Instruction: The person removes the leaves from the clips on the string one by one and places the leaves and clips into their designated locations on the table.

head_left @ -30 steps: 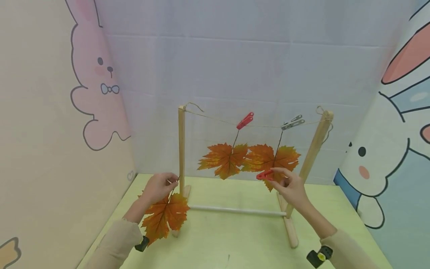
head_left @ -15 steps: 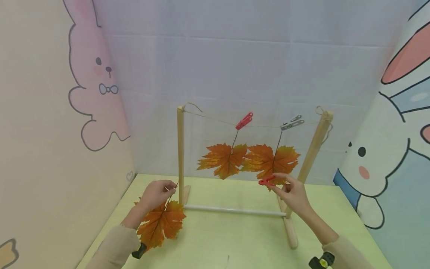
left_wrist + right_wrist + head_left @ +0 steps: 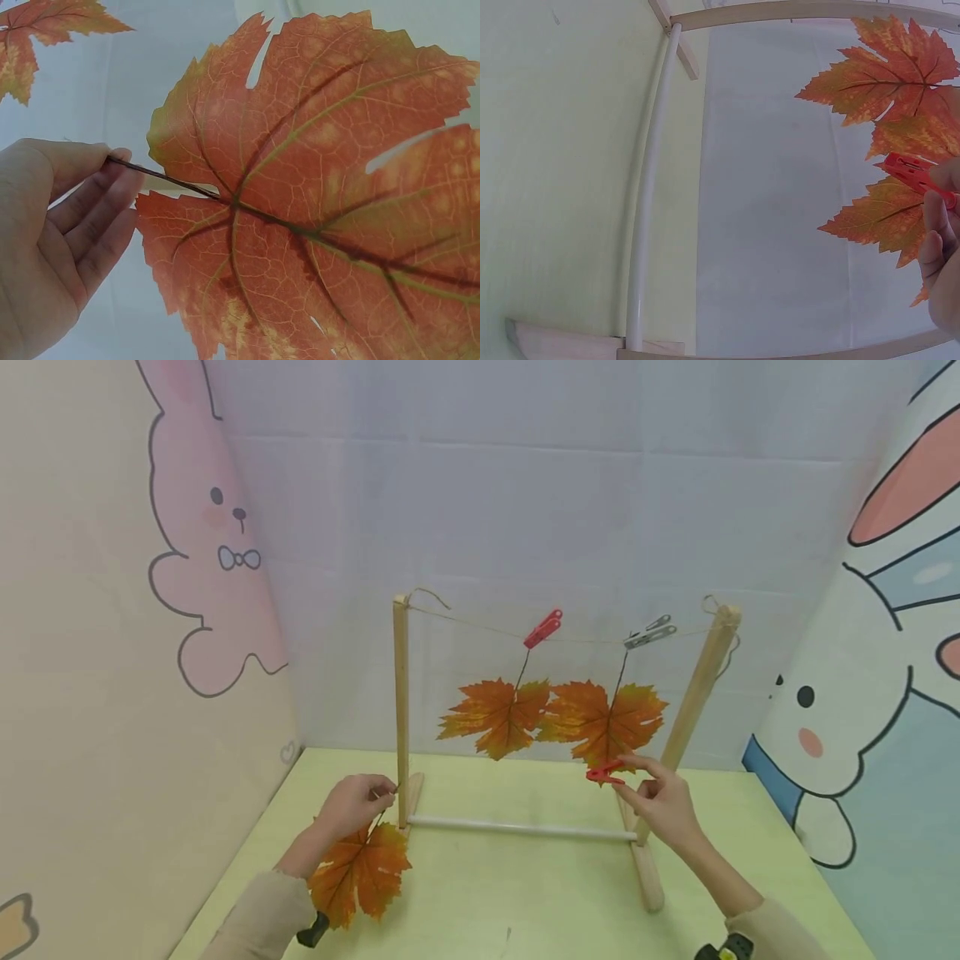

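My left hand (image 3: 356, 806) pinches the thin dark stem of an orange maple leaf (image 3: 360, 872) between thumb and fingertips, just left of the frame's left post. In the left wrist view the leaf (image 3: 322, 150) spreads out beyond the fingertips. My right hand (image 3: 663, 802) pinches a red clothespin (image 3: 602, 773) in front of the lower edge of a hanging leaf (image 3: 607, 722). Up on the string, a second red clothespin (image 3: 543, 628) holds the stem of another leaf (image 3: 498, 718). A grey clothespin (image 3: 649, 633) holds the right-hand leaf.
A string runs between the left wooden post (image 3: 402, 710) and the right wooden post (image 3: 701, 685). A white rod (image 3: 517, 828) joins the posts low down, above the pale yellow table (image 3: 480, 893). A white sheet (image 3: 525, 518) hangs behind; rabbit-printed panels flank both sides.
Both hands have sunk slightly, the left with its leaf and the right with the red clothespin. The clothespin's jaws look wider apart now. The hanging leaves stay in place.
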The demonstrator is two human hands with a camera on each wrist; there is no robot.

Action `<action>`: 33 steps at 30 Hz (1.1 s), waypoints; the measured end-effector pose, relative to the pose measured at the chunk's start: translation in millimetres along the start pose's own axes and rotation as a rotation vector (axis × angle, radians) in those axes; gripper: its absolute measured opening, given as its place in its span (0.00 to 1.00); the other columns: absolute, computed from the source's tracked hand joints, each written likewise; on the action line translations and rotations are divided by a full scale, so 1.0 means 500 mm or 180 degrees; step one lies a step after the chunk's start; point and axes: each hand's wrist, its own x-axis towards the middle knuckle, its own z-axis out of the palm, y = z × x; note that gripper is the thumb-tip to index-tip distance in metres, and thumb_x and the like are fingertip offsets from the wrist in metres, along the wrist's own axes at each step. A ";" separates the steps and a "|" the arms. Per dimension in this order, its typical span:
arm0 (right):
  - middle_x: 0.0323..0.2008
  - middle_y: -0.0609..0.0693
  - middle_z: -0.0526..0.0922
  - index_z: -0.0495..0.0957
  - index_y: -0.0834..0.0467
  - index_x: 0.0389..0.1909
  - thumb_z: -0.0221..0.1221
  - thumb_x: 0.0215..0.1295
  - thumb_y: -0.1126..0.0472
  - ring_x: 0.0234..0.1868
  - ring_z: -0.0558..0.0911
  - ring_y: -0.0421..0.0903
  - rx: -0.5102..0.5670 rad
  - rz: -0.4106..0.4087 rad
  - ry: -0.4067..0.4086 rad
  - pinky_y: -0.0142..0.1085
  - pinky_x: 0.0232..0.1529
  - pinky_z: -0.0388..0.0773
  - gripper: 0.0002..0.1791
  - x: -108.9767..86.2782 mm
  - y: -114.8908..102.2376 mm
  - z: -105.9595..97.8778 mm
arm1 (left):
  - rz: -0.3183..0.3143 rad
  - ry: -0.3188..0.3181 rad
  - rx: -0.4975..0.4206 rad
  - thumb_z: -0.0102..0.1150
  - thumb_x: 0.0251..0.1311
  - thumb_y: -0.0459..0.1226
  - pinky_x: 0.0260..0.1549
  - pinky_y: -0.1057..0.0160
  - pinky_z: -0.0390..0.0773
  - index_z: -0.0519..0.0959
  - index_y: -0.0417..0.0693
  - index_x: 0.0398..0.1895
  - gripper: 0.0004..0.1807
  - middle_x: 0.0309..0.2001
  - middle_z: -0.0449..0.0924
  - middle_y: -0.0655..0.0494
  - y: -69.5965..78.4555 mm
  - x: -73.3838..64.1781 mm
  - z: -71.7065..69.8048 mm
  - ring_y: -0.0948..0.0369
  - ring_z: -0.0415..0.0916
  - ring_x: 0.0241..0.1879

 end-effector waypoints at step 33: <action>0.29 0.39 0.77 0.74 0.64 0.46 0.59 0.58 0.67 0.09 0.69 0.41 -0.0200 0.0689 0.0159 0.31 0.09 0.63 0.14 -0.100 0.155 -0.006 | 0.0093 -0.0339 0.0087 0.60 0.51 0.30 0.24 0.67 0.73 0.82 0.42 0.30 0.04 0.25 0.79 0.61 -0.066 -0.080 0.087 0.64 0.75 0.25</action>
